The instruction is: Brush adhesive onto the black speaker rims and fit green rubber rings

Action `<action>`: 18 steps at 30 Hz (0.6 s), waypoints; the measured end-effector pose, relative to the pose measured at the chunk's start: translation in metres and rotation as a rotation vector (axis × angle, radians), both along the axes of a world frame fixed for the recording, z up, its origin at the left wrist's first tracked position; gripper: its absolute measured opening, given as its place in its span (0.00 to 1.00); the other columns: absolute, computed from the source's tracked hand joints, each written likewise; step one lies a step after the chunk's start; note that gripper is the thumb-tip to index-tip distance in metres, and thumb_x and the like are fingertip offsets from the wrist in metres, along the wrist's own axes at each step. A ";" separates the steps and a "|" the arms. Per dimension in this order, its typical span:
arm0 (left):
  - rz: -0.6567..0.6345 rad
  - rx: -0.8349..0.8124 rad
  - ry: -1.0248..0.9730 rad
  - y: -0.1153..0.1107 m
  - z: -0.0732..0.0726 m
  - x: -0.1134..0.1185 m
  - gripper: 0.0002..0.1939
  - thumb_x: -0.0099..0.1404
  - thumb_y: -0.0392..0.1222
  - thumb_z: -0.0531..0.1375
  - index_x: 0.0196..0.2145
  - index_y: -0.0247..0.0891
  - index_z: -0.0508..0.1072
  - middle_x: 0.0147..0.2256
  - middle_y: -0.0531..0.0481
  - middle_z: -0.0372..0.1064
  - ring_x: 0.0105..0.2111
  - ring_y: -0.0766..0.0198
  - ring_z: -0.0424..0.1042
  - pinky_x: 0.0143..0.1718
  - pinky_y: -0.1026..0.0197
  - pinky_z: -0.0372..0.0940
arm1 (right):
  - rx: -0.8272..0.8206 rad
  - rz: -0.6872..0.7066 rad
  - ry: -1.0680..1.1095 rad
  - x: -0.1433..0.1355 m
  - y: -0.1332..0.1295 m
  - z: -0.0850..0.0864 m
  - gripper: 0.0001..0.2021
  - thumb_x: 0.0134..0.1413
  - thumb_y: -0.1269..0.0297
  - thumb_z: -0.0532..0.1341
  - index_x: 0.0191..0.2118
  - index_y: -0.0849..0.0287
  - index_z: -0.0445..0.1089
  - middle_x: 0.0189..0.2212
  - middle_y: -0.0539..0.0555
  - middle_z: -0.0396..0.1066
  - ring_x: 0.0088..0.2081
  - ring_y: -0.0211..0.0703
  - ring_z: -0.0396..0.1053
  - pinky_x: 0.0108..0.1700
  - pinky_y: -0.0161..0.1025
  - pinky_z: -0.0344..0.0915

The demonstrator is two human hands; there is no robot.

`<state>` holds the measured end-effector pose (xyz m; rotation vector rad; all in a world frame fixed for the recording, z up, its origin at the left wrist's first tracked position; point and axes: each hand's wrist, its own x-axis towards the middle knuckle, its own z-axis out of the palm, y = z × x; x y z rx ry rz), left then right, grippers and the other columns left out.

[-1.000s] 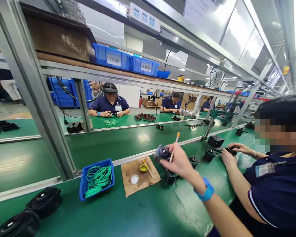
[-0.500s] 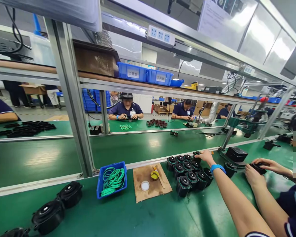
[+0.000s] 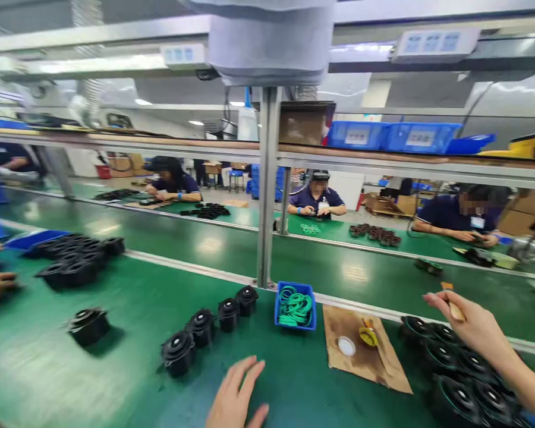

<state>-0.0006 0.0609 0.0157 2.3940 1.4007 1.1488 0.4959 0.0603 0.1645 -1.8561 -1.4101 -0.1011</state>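
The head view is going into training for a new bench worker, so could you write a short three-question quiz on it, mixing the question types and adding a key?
1. Open question: What does the right hand hold?
2. True or false: The left hand is gripping a black part.
3. Multiple choice: Where do the green rings lie?
A) On the cardboard
B) In the blue tray
C) In the yellow pot

Key:
1. A brush, its orange tip pointing up.
2. False; its fingers are open and nothing shows in its grasp.
3. B
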 end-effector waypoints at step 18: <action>-0.079 -0.246 0.439 0.089 0.091 -0.024 0.24 0.62 0.46 0.64 0.56 0.51 0.70 0.48 0.49 0.76 0.46 0.53 0.76 0.50 0.53 0.68 | -0.118 0.675 -0.153 -0.239 0.035 -0.067 0.05 0.64 0.63 0.56 0.38 0.54 0.68 0.35 0.53 0.76 0.36 0.45 0.74 0.39 0.39 0.69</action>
